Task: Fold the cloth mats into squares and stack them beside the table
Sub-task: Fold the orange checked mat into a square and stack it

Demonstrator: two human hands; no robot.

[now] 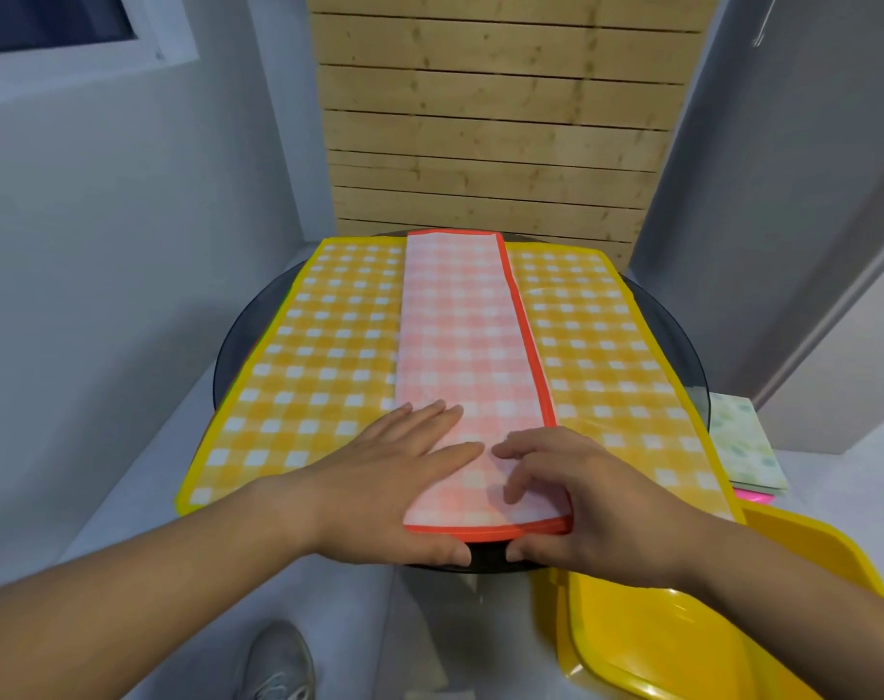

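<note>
An orange-checked cloth mat [468, 346] with an orange border lies folded into a long narrow strip down the middle of the round dark table [682, 341]. Under it a yellow-checked mat [324, 366] is spread flat. Both hands hold the strip's near end at the table's front edge. My left hand [394, 487] has its fingers flat on top and its thumb under the edge. My right hand [576, 492] pinches the near right corner, fingers bent on top, thumb below.
A yellow plastic chair [692, 623] stands at the lower right. Beyond it, right of the table, folded mats [743, 447] lie stacked, a pale green patterned one on top. A wooden slat panel [495, 128] stands behind the table. My shoe [278, 664] shows on the floor.
</note>
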